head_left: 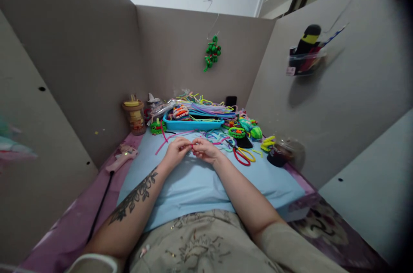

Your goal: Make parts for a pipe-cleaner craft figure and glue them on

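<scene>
My left hand (pixel 177 151) and my right hand (pixel 205 150) meet over the light blue cloth (pixel 196 187). Both are closed, fingertips pinching a short piece of red-pink cord (pixel 192 146) that shows between them; the fingers hide the rest. Beyond my left hand lie longer magenta cords (pixel 160 147). Blue, purple and pink cord pieces (pixel 214 136) are scattered just past my right hand. Scissors (pixel 244 157) with one red and one yellow handle rest to the right of it.
A blue tray (pixel 193 125) heaped with colourful cords stands at the back. Green knotted figures (pixel 237 132) sit right of it. A pink glue gun (pixel 122 159) with a black cable lies left, near a lidded cup (pixel 134 117). Grey panels (pixel 180 57) enclose the table.
</scene>
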A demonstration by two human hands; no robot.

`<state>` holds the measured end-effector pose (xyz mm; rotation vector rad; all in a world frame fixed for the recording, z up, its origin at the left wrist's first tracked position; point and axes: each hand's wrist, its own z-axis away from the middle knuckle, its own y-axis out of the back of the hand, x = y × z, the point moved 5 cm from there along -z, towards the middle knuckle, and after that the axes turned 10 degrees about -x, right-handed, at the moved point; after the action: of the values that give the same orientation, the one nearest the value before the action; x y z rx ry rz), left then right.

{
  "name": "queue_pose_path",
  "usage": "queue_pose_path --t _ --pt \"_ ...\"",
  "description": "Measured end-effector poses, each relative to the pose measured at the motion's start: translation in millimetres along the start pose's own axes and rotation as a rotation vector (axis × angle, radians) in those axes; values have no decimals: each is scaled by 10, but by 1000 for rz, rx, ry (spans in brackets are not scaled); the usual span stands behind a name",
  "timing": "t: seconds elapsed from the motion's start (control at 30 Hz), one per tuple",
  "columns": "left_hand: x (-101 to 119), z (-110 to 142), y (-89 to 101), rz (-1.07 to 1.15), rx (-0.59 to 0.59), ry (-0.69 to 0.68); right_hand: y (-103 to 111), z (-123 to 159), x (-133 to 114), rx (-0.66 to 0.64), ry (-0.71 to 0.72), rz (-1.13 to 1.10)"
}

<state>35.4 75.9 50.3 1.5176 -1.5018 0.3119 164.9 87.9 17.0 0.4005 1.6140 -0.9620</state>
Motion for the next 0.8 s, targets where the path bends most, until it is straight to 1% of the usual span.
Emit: queue_pose_path --t 0.1,0.17,0.2,0.27,0.37,0.43,0.47,0.57,0.8 --pt "12 -8 -3 18 -18 18 -16 -8 38 -26 -31 -30" --pt "3 -13 -5 60 -27 67 -9 -22 44 -10 -13 6" --pt "-9 -15 -8 88 -33 102 4 -28 27 22 34 46" --pt "-45 -16 -17 158 -46 180 33 -21 -55 129 198 194" --pt "-112 -6 -30 268 -45 281 -7 55 -220 296 479 582" --pt "-151 7 -33 322 -25 332 -94 100 -280 333 591 836" --pt "-165 14 -34 341 -17 350 -134 116 -294 340 629 925" --pt "-179 27 -43 393 -8 378 -193 138 -298 350 687 1066" --pt "-153 30 -47 481 16 389 -176 156 -277 425 752 1160"
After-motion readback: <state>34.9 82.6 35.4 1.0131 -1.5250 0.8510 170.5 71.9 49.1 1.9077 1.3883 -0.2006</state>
